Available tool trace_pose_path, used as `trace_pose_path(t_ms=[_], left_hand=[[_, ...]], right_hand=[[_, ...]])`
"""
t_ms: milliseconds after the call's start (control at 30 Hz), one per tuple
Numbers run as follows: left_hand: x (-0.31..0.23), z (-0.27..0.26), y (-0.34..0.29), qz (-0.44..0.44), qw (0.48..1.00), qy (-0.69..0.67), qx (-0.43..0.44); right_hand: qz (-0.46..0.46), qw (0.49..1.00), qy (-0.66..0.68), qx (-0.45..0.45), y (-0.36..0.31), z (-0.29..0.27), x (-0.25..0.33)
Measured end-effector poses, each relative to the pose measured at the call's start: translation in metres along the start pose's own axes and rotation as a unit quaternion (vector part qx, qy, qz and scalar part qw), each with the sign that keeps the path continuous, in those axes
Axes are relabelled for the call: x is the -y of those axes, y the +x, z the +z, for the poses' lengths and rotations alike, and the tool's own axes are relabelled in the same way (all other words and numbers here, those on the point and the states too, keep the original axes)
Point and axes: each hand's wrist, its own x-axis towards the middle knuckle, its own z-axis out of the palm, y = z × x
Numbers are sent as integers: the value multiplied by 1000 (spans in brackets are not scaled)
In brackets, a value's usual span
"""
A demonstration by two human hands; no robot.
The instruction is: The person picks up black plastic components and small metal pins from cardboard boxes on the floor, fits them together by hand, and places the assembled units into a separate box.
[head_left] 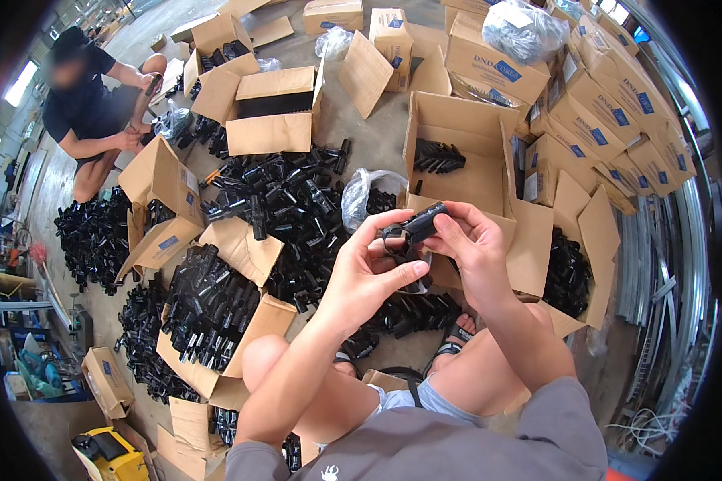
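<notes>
In front of my chest both hands grip a black plastic fitting (427, 222) with a short tube-like body. My left hand (369, 268) curls around its lower, looped end, fingers and thumb closed. At the upper right end, my right hand (477, 240) pinches the tube between thumb and fingers. Whether it is one piece or two joined pieces I cannot tell. Beyond my hands stands an open cardboard box (465, 120) with a row of similar black fittings (439, 158) inside. Below my hands, more black fittings (413, 315) lie on the floor between my feet.
A big heap of black fittings (289, 192) spreads to the left, beside a filled open box (212, 309). Closed cartons (594, 104) are stacked at the far right, near long metal profiles (682, 297). Another person (92, 104) crouches at the far left, handling similar parts.
</notes>
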Motion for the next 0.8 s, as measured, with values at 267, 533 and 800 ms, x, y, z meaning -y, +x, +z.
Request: trace_pose_path(t_ms=[267,533,800], left_hand=[[4,-18,-3,-41,991,-119,-45],[-18,-52,8,89,935,-323,-114],[-31,-67,7,148,910,-362,-141]], right_hand=[[-38,994,-99,-16,23,8,-10],[123,646,-705,266,77,-74,-211],[158,708,-688,35,71,-71,-346]])
